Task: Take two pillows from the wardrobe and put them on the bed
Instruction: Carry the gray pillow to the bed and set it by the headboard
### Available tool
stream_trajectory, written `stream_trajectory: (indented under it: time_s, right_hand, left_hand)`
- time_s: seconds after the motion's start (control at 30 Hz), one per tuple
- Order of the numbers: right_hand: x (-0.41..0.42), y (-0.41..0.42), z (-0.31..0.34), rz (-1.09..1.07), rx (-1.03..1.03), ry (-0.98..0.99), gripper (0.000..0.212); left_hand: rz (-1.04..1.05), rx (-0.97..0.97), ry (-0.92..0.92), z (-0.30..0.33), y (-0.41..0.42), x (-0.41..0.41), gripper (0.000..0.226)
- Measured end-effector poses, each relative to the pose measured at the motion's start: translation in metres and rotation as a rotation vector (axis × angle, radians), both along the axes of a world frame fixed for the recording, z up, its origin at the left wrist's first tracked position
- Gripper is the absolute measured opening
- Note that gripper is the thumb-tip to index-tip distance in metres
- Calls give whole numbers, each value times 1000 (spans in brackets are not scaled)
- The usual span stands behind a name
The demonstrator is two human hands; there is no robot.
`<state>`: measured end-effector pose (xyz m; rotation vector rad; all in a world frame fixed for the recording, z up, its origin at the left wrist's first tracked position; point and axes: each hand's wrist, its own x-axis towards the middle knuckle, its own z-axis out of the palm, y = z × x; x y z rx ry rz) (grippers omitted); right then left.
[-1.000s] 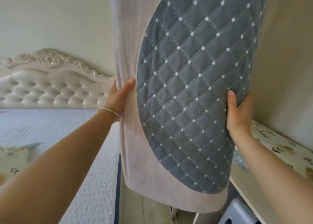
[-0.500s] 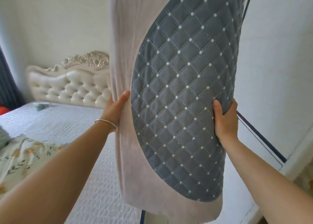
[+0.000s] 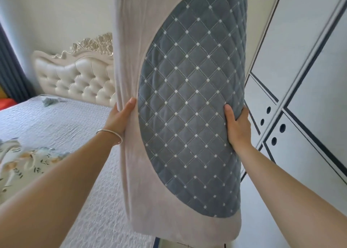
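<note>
A long pillow [image 3: 180, 116] with a beige border and a grey quilted oval panel stands upright in mid-air in front of me, filling the middle of the view. My left hand [image 3: 120, 118] grips its left edge, thumb on the front, a silver bangle on the wrist. On the right edge, my right hand [image 3: 237, 127] holds it the same way. The bed [image 3: 56, 127] with a white textured cover lies to the left below the pillow. The white wardrobe [image 3: 300, 90] with dark trim stands at the right, its doors closed.
A cream tufted headboard [image 3: 78, 78] stands against the far wall. A floral quilt [image 3: 20, 163] lies crumpled on the bed's near left. A small grey-green item [image 3: 47, 102] rests near the headboard. Dark curtains [image 3: 11, 69] hang at far left.
The view has swung left and back: the shelf with floral bedding at the right is gone, the closed wardrobe doors and more of the bed show. Both hands keep hold of the pillow.
</note>
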<state>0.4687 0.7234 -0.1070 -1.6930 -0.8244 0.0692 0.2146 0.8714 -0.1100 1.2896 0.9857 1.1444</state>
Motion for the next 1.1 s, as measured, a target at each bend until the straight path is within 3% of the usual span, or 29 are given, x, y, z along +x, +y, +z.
stream_trajectory:
  time_s: [0.1, 0.47, 0.83, 0.97, 1.1]
  right_hand:
    - [52, 55, -8, 48, -19, 13, 73]
    - [190, 265, -37, 252, -224, 98, 76]
    - [225, 523, -73, 431, -416, 149, 74]
    - [226, 615, -78, 510, -429, 149, 72]
    - [225, 703, -98, 607, -469, 138, 74]
  left_hand:
    - [30, -27, 11, -2, 42, 43, 43]
    - [160, -193, 72, -30, 198, 153, 39]
    - [299, -383, 42, -86, 405, 177, 46]
    - [369, -472, -11, -103, 476, 174, 75]
    - [459, -521, -56, -124, 528, 173, 77]
